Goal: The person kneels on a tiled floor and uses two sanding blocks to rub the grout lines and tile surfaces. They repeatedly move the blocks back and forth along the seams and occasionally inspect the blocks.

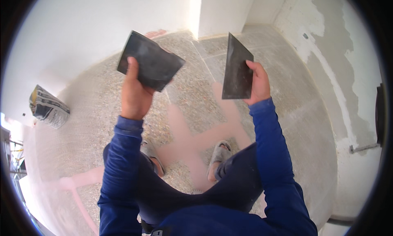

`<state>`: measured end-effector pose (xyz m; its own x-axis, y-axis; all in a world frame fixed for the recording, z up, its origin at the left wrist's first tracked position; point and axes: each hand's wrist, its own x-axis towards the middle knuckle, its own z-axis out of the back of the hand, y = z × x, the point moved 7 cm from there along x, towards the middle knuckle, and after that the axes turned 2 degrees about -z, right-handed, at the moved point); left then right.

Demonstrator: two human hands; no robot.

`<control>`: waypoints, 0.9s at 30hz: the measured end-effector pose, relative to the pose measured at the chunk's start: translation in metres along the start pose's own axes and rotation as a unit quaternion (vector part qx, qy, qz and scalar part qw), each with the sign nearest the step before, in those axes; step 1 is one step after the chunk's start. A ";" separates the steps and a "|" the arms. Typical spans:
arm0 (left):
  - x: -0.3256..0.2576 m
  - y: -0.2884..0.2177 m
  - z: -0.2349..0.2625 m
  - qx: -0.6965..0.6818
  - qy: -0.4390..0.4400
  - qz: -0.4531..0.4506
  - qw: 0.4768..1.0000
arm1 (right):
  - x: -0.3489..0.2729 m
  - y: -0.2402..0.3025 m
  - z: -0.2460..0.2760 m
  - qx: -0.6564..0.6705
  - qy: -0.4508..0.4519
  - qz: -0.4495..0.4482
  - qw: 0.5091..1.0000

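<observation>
My left hand (136, 94) is raised at the left, its thumb pressed on the face of a dark, roughly rectangular flat plate (153, 60) with an uneven far edge. Its fingers are mostly hidden behind that plate. On the right, my right hand (258, 82) grips a second dark flat plate (237, 72) by its right side, thumb in front and fingers behind. This one is tilted, narrow as seen from here, with a pointed top corner. The two plates are held apart above the floor. Whether either has a handle at the back is hidden.
An opened paper sack (51, 109) stands by the white wall (102, 19) on the left. The rough speckled floor (188, 78) has pinkish smooth bands (204, 135) across it. A patchy grey-and-white wall (339, 64) rises on the right. A pillar (221, 15) juts out ahead.
</observation>
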<state>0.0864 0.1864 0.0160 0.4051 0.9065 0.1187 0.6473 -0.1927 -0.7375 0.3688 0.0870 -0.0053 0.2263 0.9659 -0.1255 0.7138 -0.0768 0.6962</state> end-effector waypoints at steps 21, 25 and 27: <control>-0.019 0.014 -0.033 0.186 0.021 -0.064 0.980 | -0.019 -0.055 -0.058 -0.163 0.042 0.020 0.985; -0.024 0.023 -0.046 0.285 0.037 -0.046 0.957 | -0.018 -0.053 -0.061 -0.143 0.010 0.026 0.989; -0.030 0.018 -0.052 0.377 0.066 -0.096 0.919 | -0.016 -0.046 -0.056 -0.128 -0.015 0.014 0.992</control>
<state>0.1199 0.1359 0.0339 0.4365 0.8339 0.3377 0.1040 0.3261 -0.9396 0.2954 0.0892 0.0043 0.2664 0.9562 -0.1216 0.5155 -0.0347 0.8562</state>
